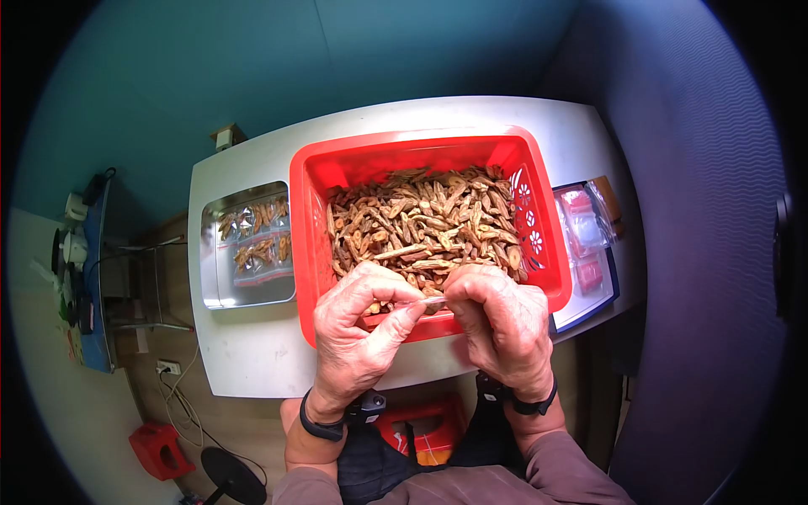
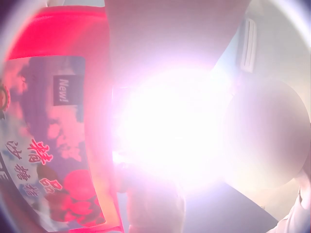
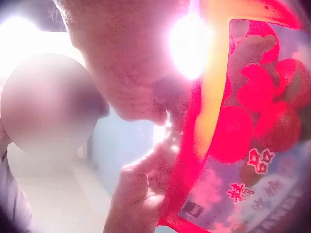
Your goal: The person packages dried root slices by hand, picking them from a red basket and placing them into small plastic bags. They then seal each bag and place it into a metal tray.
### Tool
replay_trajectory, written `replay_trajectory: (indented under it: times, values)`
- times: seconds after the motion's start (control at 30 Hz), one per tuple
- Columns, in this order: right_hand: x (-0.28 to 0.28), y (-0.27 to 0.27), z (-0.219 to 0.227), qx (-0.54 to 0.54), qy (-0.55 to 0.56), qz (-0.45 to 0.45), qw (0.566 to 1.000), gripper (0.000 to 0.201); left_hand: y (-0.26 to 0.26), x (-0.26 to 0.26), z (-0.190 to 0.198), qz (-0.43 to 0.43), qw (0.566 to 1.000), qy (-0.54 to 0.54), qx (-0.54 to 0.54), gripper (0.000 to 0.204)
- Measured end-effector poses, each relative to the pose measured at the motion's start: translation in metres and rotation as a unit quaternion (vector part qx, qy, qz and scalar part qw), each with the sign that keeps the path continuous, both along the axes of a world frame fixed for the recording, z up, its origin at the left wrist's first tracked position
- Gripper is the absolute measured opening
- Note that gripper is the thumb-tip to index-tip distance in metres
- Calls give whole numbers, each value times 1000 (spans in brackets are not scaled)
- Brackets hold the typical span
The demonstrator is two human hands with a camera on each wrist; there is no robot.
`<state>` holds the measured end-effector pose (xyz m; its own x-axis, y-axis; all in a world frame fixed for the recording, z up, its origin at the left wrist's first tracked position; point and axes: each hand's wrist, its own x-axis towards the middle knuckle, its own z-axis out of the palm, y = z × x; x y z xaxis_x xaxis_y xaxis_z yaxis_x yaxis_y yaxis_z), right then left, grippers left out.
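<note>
Over the near rim of a red plastic basket [image 1: 307,252], both hands meet with fingers and thumbs pinching a small clear plastic bag [image 1: 433,300]. Only a thin edge of the bag shows between the fingertips. The left hand [image 1: 358,324] grips its left end, and the right hand [image 1: 505,324] holds the right end. Behind them the basket is filled with dried brown root slices [image 1: 421,223]. Strong glare hides the bag in the left wrist view, where the basket's printed label [image 2: 58,145] shows. The right wrist view has the right hand [image 3: 126,63] close beside the basket wall.
A metal tray [image 1: 220,282] with several filled zip bags [image 1: 257,236] stands left of the basket on the white table [image 1: 252,353]. At the right, packets of small bags [image 1: 585,227] lie on a blue-edged board [image 1: 596,305]. A red container [image 1: 429,425] is below the table's front edge.
</note>
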<state>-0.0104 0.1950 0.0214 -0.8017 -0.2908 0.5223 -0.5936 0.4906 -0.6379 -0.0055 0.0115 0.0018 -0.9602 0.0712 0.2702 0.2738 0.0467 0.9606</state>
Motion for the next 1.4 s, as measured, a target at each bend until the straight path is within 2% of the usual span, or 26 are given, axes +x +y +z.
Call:
replay_trajectory:
  times: [0.1, 0.17, 0.27, 0.43, 0.53, 0.7, 0.87, 0.93, 1.03, 1.2, 1.4]
  values:
    - [1, -1, -2, -23, 2, 2, 1000, 16, 0, -1, -1, 1, 1000, 21, -1, 13]
    - [4, -1, 1, -37, -50, -1, 998, 28, -1, -1, -1, -3, 999, 37, -10, 12]
    - [-4, 7, -3, -12, -14, 49, 999, 28, -1, -1, -1, -8, 998, 63, -24, 12]
    - [-5, 7, -4, -59, -39, 52, 996, 22, 0, 0, 1, -10, 996, 79, -34, 12]
    - [-3, 8, -4, -93, -60, 57, 992, 18, -1, -1, 2, -13, 997, 76, -30, 11]
    - [-2, 11, -2, -128, -93, 82, 984, 14, -6, -1, 2, -85, 996, 24, -5, 11]
    - [1, 9, -5, -227, -167, 108, 953, 11, -12, -2, 6, -123, 992, -11, 22, 10]
    - [1, 10, -5, -225, -169, 101, 954, 11, -12, -1, 9, -132, 990, -37, 44, 9]
    - [1, 9, -3, -218, -167, 88, 958, 10, -11, -1, 13, -122, 990, -74, 18, 8]
    - [1, 9, -3, -207, -159, 80, 962, 9, -10, 1, 6, -103, 988, -81, 87, 8]
    - [1, 12, -4, -204, -173, 80, 960, 9, -12, 1, 4, -93, 994, -53, 31, 6]
